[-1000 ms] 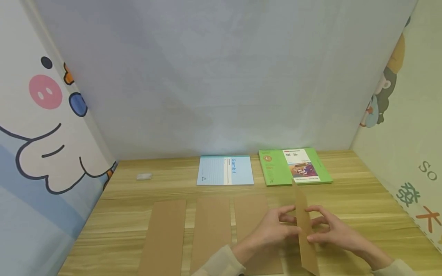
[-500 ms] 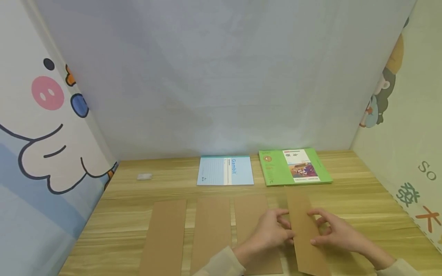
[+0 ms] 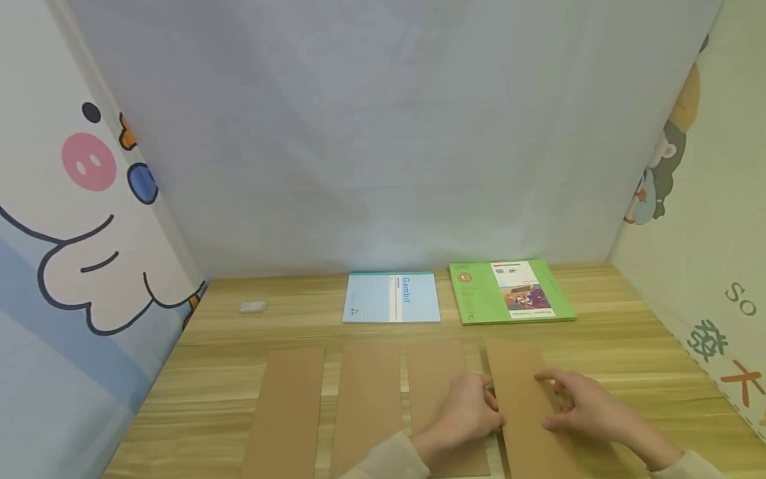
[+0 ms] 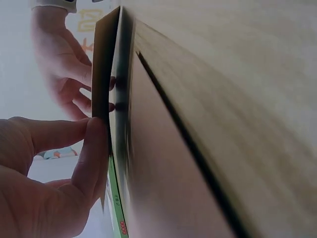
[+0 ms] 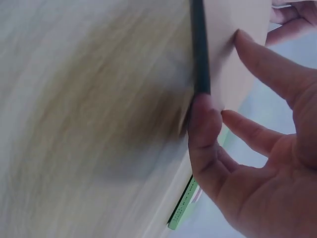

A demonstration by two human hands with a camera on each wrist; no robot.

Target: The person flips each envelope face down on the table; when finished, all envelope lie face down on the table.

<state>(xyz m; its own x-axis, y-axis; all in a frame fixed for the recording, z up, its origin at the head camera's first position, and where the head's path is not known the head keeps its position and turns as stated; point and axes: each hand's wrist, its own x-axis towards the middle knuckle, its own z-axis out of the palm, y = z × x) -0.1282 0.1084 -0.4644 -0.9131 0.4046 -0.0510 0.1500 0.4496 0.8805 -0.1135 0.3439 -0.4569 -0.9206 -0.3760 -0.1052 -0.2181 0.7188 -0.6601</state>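
Note:
In the head view, a brown cardboard strip (image 3: 522, 416) is held by both hands low over the table's right half. My left hand (image 3: 469, 412) pinches its left edge between thumb and finger, as the left wrist view also shows. At the opposite edge, my right hand (image 3: 589, 407) grips the strip, with a fingertip (image 5: 205, 116) underneath and other digits on its upper face. A narrow dark gap separates the held strip (image 4: 101, 69) from the tabletop in the left wrist view. Left of it, similar strips lie flat: one at left (image 3: 290, 406), one in the middle (image 3: 369, 399), one partly under my left hand (image 3: 435, 372).
Behind the strips, a light blue "Gambit" notebook (image 3: 368, 299) and a green book (image 3: 477, 293) lie on the wood-grain table (image 3: 622, 332). A small whitish block (image 3: 253, 307) sits at the back left. Fabric walls (image 3: 389, 146) stand along the back and both sides.
The held strip has gone from nearly upright on its edge to almost flat, its top tipping left and downward. Both hands have sunk slightly with it and still grip it.

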